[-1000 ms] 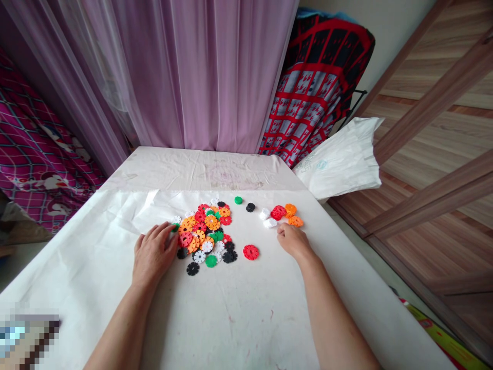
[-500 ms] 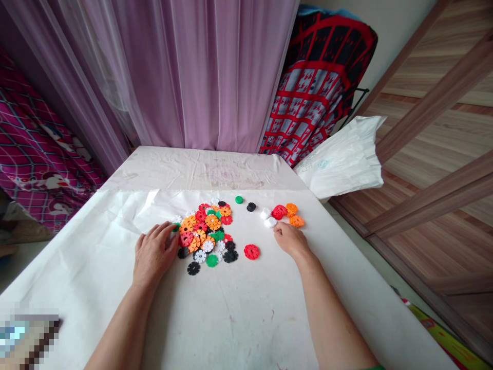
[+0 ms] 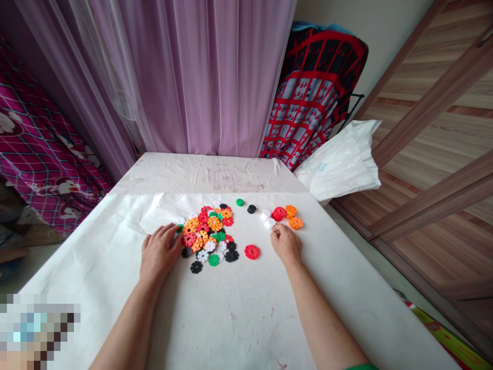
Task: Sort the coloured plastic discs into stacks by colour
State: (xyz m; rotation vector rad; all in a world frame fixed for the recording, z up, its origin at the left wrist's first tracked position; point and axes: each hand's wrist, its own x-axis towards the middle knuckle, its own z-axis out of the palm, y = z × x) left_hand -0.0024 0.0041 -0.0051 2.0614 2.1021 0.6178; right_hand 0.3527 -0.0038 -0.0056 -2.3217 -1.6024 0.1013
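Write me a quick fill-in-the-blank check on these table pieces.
The lone piece between the mixed pile and the right hand is ____.
Pieces just beyond the right hand's fingertips are ____.
Immediately left of the lone black piece sits a ____ one.
The rightmost pieces are ____.

Missing words: red; white; green; orange.

And no lettering or numbers could be read; the white bag (image 3: 344,167) carried a faint bluish mark (image 3: 322,166), far too blurred to decipher!

Lilac curtains (image 3: 200,77), white-covered table (image 3: 239,318), wood-grain doors (image 3: 435,149), pale wall (image 3: 389,36), patterned magenta cloth (image 3: 46,154)
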